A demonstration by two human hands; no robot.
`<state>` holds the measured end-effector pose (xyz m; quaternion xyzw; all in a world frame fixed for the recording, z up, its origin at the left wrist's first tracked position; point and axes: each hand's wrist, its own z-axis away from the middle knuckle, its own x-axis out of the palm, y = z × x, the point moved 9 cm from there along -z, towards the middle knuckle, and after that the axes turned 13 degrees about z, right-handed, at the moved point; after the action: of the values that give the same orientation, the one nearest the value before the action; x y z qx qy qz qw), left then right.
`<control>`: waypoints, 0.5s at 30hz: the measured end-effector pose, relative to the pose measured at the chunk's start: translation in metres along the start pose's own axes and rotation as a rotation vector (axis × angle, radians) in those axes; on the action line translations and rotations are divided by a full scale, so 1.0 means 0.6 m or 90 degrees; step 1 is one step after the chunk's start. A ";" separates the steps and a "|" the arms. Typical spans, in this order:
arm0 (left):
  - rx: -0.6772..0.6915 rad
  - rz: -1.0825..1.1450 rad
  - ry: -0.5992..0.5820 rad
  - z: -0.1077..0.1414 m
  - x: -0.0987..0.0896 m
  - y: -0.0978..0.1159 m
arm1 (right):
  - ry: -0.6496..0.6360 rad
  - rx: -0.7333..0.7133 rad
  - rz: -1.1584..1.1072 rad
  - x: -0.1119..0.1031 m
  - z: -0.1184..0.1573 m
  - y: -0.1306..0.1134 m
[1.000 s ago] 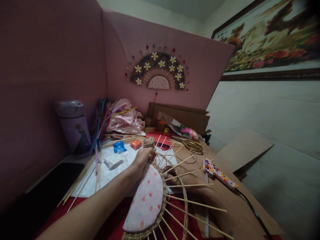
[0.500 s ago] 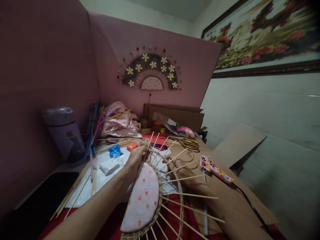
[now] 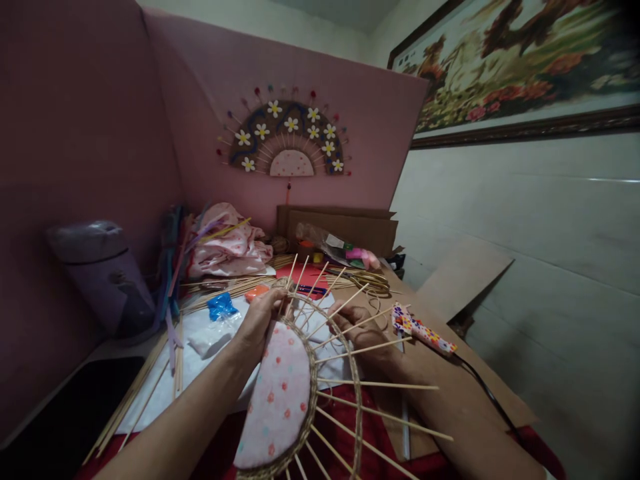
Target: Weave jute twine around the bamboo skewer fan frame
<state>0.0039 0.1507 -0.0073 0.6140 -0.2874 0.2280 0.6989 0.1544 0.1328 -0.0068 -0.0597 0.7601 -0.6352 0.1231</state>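
half-round panel (image 3: 280, 393): matt dotted cloth | sticks (image 3: 400, 385): smooth pale wood | upright board (image 3: 345, 233): matt brown cardboard

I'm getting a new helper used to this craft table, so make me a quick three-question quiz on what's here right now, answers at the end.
1. Multiple choice: what lies just beyond the right hand, on its right?
A) the purple tumbler
B) the flower-patterned glue gun
C) the crumpled pink cloth

2. True or false: the left hand grips the upper end of the half-round frame with sticks fanning out.

3. Fill in the blank: seen from the wearer's side, the blue packet lies to the ____ of the orange packet.

Key: 1. B; 2. true; 3. left
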 end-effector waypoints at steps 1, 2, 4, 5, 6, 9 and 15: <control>-0.005 -0.001 -0.003 -0.002 -0.001 -0.001 | 0.003 -0.013 -0.011 0.001 0.000 -0.007; -0.009 0.003 -0.002 -0.003 -0.003 -0.002 | -0.001 -0.033 -0.010 0.002 0.000 -0.015; -0.030 0.022 0.006 -0.003 -0.007 -0.007 | -0.020 -0.061 0.016 0.006 0.000 -0.028; -0.045 0.032 0.008 -0.002 -0.007 -0.011 | -0.030 -0.065 0.027 0.007 0.001 -0.031; -0.060 0.039 0.008 0.001 -0.005 -0.014 | -0.032 -0.063 0.029 0.006 0.001 -0.032; -0.079 0.025 -0.009 0.010 0.009 -0.018 | 0.009 -0.042 0.013 -0.006 0.004 -0.030; -0.126 -0.074 -0.069 0.030 0.032 -0.030 | 0.044 -0.061 0.039 -0.017 0.017 -0.053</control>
<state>0.0278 0.1299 -0.0061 0.5690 -0.3097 0.1246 0.7515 0.1647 0.1199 0.0240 -0.0200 0.7948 -0.5959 0.1130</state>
